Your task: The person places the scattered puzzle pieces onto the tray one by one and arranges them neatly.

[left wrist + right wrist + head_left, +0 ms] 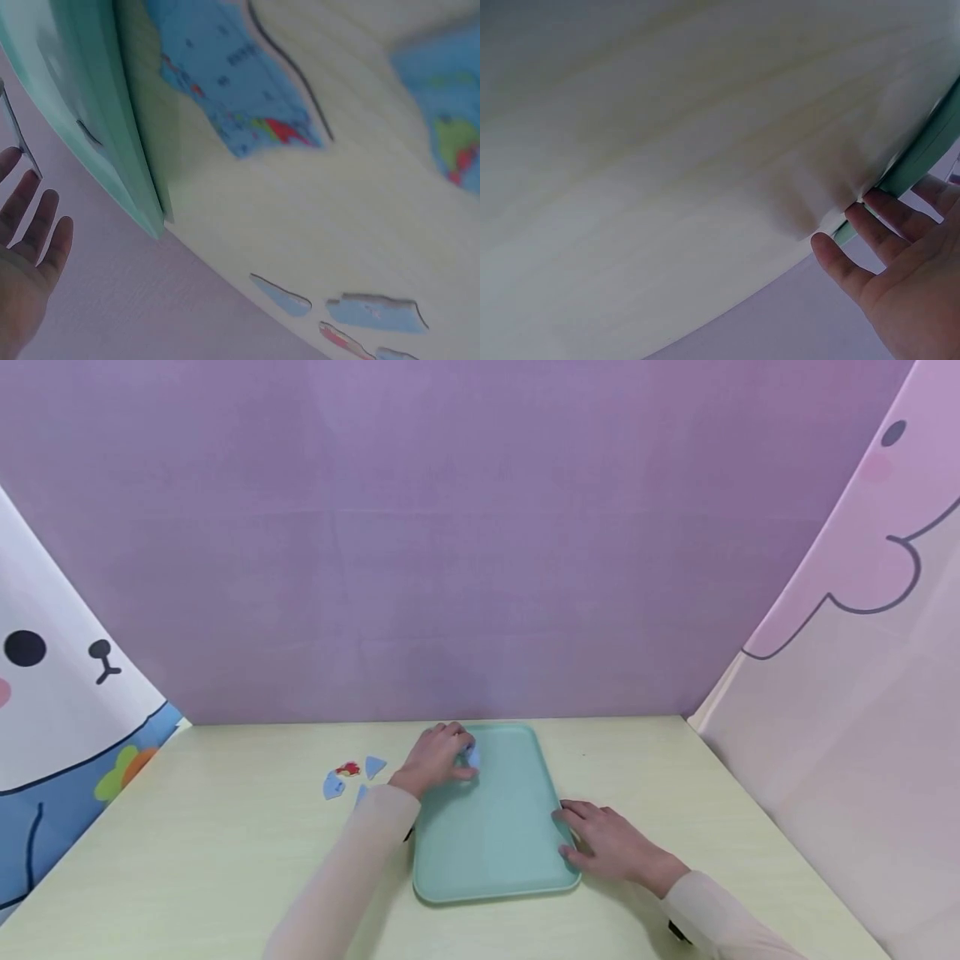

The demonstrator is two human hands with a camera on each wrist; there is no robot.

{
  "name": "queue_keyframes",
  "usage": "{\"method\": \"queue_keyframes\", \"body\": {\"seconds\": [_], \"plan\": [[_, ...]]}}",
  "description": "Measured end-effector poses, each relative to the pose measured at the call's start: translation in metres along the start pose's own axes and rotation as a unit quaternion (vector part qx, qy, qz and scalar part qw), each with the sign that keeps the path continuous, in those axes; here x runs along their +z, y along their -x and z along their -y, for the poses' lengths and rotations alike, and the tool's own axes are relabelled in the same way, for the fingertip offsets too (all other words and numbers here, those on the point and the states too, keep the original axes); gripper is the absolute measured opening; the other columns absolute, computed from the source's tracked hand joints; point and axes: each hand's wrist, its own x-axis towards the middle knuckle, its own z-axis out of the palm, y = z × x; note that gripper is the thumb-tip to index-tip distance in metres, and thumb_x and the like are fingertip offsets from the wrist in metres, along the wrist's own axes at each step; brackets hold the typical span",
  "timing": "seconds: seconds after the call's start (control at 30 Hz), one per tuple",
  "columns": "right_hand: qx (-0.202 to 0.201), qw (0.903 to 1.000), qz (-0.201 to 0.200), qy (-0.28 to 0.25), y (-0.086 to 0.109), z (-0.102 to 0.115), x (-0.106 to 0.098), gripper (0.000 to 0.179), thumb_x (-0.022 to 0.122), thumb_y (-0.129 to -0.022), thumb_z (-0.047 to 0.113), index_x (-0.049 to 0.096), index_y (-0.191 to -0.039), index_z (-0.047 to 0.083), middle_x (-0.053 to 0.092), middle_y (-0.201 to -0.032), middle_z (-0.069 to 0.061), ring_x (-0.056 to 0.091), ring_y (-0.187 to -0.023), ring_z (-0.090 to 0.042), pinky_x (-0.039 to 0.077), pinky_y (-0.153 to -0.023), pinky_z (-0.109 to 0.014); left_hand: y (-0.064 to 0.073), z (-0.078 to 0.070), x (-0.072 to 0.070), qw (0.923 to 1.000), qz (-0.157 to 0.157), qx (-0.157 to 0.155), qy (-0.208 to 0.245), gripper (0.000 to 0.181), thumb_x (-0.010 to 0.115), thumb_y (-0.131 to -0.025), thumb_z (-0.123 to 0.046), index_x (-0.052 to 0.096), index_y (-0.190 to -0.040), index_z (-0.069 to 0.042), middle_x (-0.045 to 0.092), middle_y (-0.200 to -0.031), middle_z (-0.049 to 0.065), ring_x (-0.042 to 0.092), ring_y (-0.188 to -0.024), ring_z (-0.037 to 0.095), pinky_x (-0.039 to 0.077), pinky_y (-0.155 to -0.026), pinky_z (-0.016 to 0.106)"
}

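My left hand (437, 757) pinches a blue puzzle piece (472, 756) above the far left part of the mint-green tray (495, 827). In the left wrist view that piece (20, 133) appears thin, almost edge-on, at the fingertips of the left hand (30, 262). On the tray's near right side, my right hand (611, 843) touches the rim with relaxed fingers. The right wrist view has the fingers of the right hand (900, 255) stretched out, their tips right at the tray's green edge (922, 154).
Left of the tray lie several flat puzzle pieces: a blue one (374, 766), a red one (348, 769) and another blue one (333, 785). Close up, one piece (232, 75) bears a map-like print. A purple backdrop (480, 543) rises behind the pale wooden table (225, 835).
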Motion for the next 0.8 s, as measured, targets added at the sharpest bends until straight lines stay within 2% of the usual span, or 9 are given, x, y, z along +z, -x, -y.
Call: {"method": "queue_keyframes", "body": {"seconds": [0.23,0.57,0.8], "plan": [[-0.001,1.0,-0.001,0.003,0.0,0.0,0.0,0.047,0.055,-0.087,0.036,0.051,-0.126,0.009,0.049,-0.131,-0.013,0.048,-0.12,-0.03,0.043,-0.089,-0.049,-0.006,-0.004,0.003,0.9999,-0.004,-0.01,-0.002,0.045,0.072,-0.073,-0.043,0.063,-0.108,-0.016,0.057,-0.111,0.003,0.053,-0.098,0.023,0.045,-0.082,0.042],[-0.003,1.0,-0.002,0.007,-0.001,0.0,0.001,0.048,0.055,-0.087,0.036,0.051,-0.126,0.009,0.049,-0.131,-0.014,0.048,-0.12,-0.03,0.043,-0.089,-0.048,-0.015,-0.009,0.006,0.9999,0.006,-0.014,-0.006,0.046,0.069,-0.075,-0.046,0.062,-0.109,-0.016,0.056,-0.113,0.003,0.052,-0.105,0.024,0.042,-0.089,0.042],[-0.001,1.0,-0.004,0.004,-0.001,0.001,0.001,0.048,0.056,-0.087,0.035,0.051,-0.126,0.009,0.049,-0.131,-0.014,0.047,-0.12,-0.03,0.043,-0.09,-0.048,-0.023,-0.014,0.008,0.9998,-0.006,-0.019,-0.009,0.044,0.07,-0.075,-0.046,0.063,-0.107,-0.017,0.058,-0.113,0.002,0.052,-0.106,0.024,0.042,-0.091,0.042]]}}
